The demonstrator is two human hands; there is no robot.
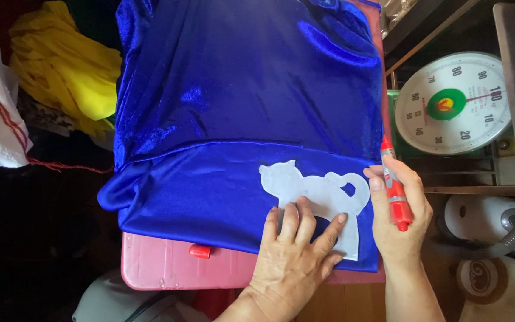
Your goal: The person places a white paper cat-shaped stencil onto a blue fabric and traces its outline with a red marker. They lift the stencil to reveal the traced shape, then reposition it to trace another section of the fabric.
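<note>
Left hand lies flat, fingers spread, and presses a white cat-shaped template onto the blue cloth; it grips nothing, it only holds down. Right hand, at 3 o'clock from the template, is closed around a red marker, which points to 12 o'clock, its tip just beside the cat's tail. The cloth is spread over a pink lid, and the template sits near its 5 o'clock corner.

The head view is the only one. The cloth looks shiny and soft, so I judge it slippery and easy to wrinkle; the template looks thin and light, and may shift under the marker. The best hold seems to be flat pressure on the cat's body. At 2 o'clock stands a round scale, at 10 o'clock a yellow cloth.
</note>
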